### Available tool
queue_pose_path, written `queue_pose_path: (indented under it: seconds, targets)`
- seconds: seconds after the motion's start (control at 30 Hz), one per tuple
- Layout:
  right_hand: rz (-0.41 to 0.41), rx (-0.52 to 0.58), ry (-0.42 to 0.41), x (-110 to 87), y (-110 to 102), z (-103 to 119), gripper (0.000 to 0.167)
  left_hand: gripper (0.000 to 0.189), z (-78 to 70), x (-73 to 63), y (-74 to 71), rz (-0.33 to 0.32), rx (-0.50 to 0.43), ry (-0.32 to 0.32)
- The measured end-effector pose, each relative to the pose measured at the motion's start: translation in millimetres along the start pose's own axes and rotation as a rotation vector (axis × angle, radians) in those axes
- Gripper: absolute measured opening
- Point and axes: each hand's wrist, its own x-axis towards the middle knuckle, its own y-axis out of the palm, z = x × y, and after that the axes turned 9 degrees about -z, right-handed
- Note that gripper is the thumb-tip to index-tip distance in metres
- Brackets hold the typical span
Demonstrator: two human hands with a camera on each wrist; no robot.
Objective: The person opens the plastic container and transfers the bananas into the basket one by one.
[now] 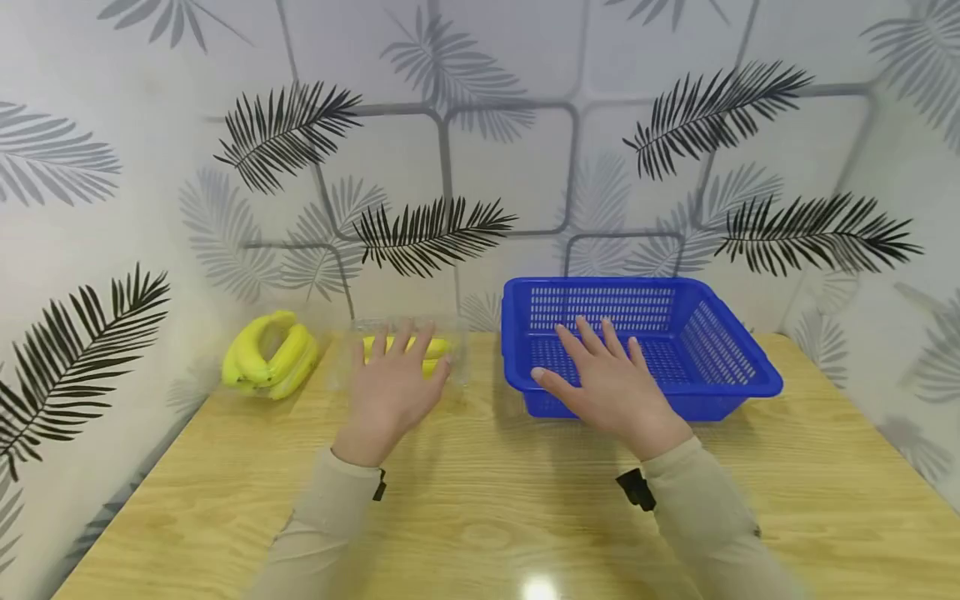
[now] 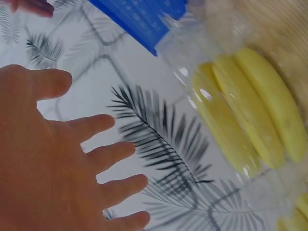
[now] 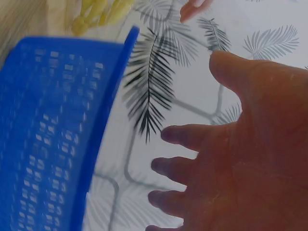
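Note:
In the head view my left hand (image 1: 393,387) is spread out, palm down, in front of a clear plastic box (image 1: 457,333) with yellow bananas (image 1: 435,346) inside. The left wrist view shows several bananas (image 2: 250,110) lying side by side in the box, apart from the spread fingers. My right hand (image 1: 611,383) hovers with fingers spread over the near side of a blue plastic basket (image 1: 738,358). In the right wrist view the basket (image 3: 53,130) stands apart from the fingertips. Neither hand holds anything.
A loose bunch of bananas (image 1: 270,354) lies at the far left of the wooden table (image 1: 480,517). Behind the table rises a wall (image 1: 517,167) with a leaf pattern. The basket stands near the back edge, right of the plastic box.

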Motion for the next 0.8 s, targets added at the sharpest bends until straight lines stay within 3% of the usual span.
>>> queue_pose_path:
  seconds: [0.2, 0.43, 0.63, 0.8]
  targets:
    - [-0.057, 0.035, -0.074, 26.5, 32.4, 40.2, 0.08, 0.064, 53.4, 8.5, 7.9, -0.072, 0.012, -0.006]
    - [-0.07, 0.101, -0.197, 42.4, 76.5, 80.2, 0.077, 0.072, 106.7, 7.9, 33.8, -0.008, -0.066, 0.011]
    - [-0.03, 0.144, -0.235, 51.7, 108.5, 87.9, 0.074, 0.078, 131.4, 11.0, 55.2, 0.018, -0.176, 0.07]
    - [-0.031, 0.176, -0.22, 59.5, 126.9, 85.2, 0.072, 0.077, 140.1, 12.5, 59.8, 0.022, -0.294, 0.084]
